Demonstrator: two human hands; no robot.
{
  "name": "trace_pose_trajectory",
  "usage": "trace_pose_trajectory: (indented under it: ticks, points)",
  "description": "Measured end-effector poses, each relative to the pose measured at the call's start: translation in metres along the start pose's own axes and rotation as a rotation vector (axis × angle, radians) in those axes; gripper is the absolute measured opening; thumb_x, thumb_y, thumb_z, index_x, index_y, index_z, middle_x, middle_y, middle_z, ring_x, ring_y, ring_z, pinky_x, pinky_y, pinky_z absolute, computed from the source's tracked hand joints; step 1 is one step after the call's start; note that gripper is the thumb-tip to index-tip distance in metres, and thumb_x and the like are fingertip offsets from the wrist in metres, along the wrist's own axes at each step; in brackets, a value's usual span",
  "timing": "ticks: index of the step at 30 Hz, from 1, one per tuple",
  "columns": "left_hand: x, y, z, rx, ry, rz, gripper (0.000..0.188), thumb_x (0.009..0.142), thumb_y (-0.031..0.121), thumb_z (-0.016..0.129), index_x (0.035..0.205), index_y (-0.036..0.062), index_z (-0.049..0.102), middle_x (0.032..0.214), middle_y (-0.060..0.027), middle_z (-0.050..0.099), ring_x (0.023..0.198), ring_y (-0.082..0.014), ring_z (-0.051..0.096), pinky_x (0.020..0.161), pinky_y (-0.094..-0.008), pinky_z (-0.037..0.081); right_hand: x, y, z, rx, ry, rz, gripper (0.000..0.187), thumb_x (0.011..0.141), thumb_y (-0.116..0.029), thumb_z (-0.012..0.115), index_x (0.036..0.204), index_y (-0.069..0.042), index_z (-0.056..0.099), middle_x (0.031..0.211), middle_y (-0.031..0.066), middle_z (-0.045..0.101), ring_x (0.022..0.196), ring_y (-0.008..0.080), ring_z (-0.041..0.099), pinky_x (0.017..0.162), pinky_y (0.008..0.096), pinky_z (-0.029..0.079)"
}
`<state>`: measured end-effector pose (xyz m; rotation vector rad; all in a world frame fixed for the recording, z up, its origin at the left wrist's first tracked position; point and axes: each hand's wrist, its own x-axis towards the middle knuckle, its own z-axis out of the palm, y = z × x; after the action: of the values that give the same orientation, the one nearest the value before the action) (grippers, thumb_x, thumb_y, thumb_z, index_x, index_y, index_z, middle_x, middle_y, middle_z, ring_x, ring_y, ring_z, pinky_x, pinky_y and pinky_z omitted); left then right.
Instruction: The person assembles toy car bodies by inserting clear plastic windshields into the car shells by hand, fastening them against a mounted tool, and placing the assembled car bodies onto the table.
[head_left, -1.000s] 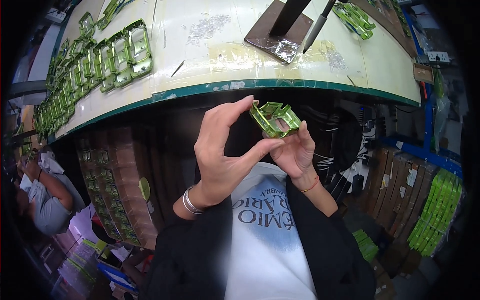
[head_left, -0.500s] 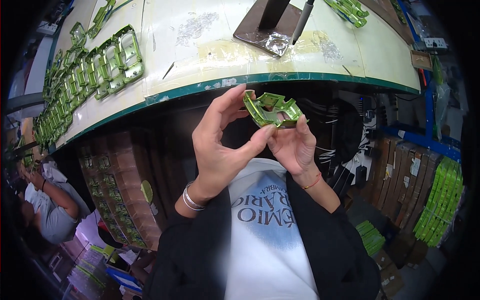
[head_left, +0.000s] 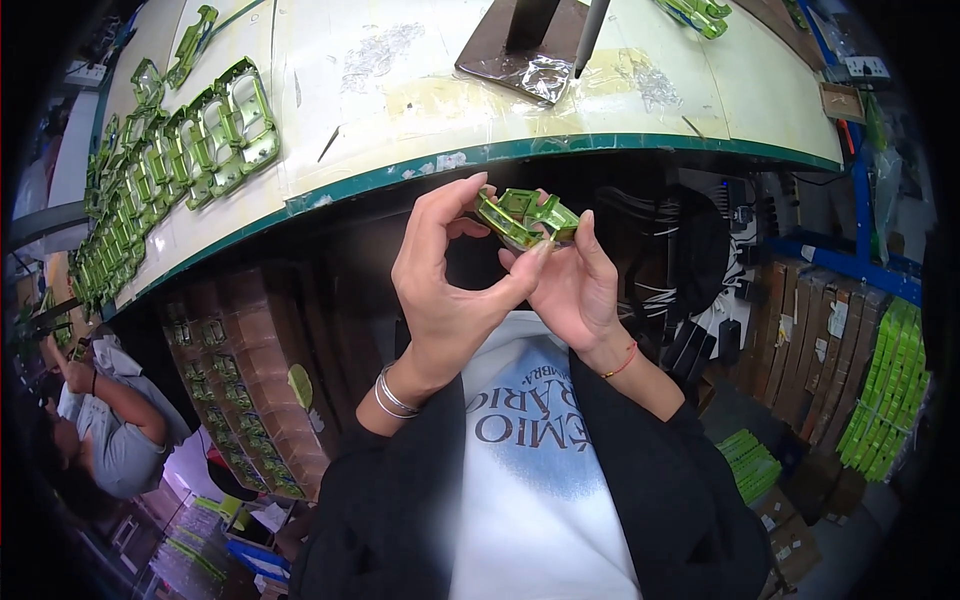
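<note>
A shiny green plastic shell part (head_left: pixel 522 214), with openings and raised walls, is held up in front of my chest, just off the table's near edge. My left hand (head_left: pixel 450 265) pinches it between thumb and fingers at its left side and lower edge. On the other side my right hand (head_left: pixel 578 285) grips it, thumb upright along the right end and fingers partly hidden behind. Several similar green plastic parts (head_left: pixel 200 145) stand in rows on the table's left, apart from my hands.
The pale worktable (head_left: pixel 350 110) has a green edge. A brown metal stand (head_left: pixel 515 60) rises at its back. A partitioned cardboard box (head_left: pixel 250 370) of green parts sits lower left, near another person (head_left: pixel 125 420). Flattened cartons (head_left: pixel 820 340) and green strips (head_left: pixel 885 390) lean at right.
The green shell part has moved slightly left and tilted in my hands. My right thumb has shifted left with it, and both hands still hold it.
</note>
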<state>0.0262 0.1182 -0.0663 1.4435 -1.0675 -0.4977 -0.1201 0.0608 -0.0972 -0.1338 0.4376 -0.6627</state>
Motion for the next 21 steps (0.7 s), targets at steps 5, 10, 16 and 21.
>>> trace_pose_trajectory:
  ticks: [5, 10, 16, 21]
  points:
    - [-0.001, 0.001, 0.004, -0.033, 0.006, -0.027, 0.069, 0.075, 0.006, 0.087, 0.135, -0.0053, 0.056, 0.118, -0.0183, 0.069, 0.099, -0.0224, 0.072, 0.085, -0.0319, 0.06, 0.001, 0.003, 0.0, 0.014, 0.042, 0.041, 0.047, 0.104, -0.045, 0.053, 0.139, -0.013, 0.049, 0.143, 0.0141, 0.052, 0.132, 0.0259, 0.051, 0.114, 0.0433, 0.042]
    - [-0.003, -0.001, 0.003, -0.069, -0.013, -0.026, 0.071, 0.074, 0.005, 0.087, 0.137, -0.0062, 0.055, 0.119, -0.0194, 0.07, 0.097, -0.0215, 0.072, 0.083, -0.0312, 0.061, -0.002, 0.004, -0.006, 0.011, 0.045, 0.024, 0.05, 0.104, -0.046, 0.052, 0.14, -0.011, 0.048, 0.143, 0.0146, 0.052, 0.133, 0.0262, 0.05, 0.115, 0.0439, 0.041]
    - [0.002, 0.006, 0.01, 0.05, 0.034, 0.073, 0.067, 0.073, 0.004, 0.086, 0.133, -0.006, 0.059, 0.116, -0.019, 0.07, 0.096, -0.0216, 0.073, 0.076, -0.0302, 0.061, -0.002, 0.007, -0.004, 0.069, 0.022, 0.037, 0.055, 0.102, -0.05, 0.054, 0.14, -0.011, 0.049, 0.145, 0.0159, 0.05, 0.136, 0.0282, 0.048, 0.118, 0.045, 0.037]
    - [0.0, 0.017, 0.007, 0.08, -0.044, 0.089, 0.066, 0.075, 0.005, 0.088, 0.134, -0.0042, 0.059, 0.117, -0.0172, 0.071, 0.104, -0.0206, 0.07, 0.083, -0.0294, 0.06, -0.007, 0.01, -0.009, 0.353, -0.027, 0.049, 0.062, 0.101, -0.054, 0.054, 0.138, -0.004, 0.051, 0.145, 0.0194, 0.051, 0.137, 0.0316, 0.048, 0.119, 0.0445, 0.038]
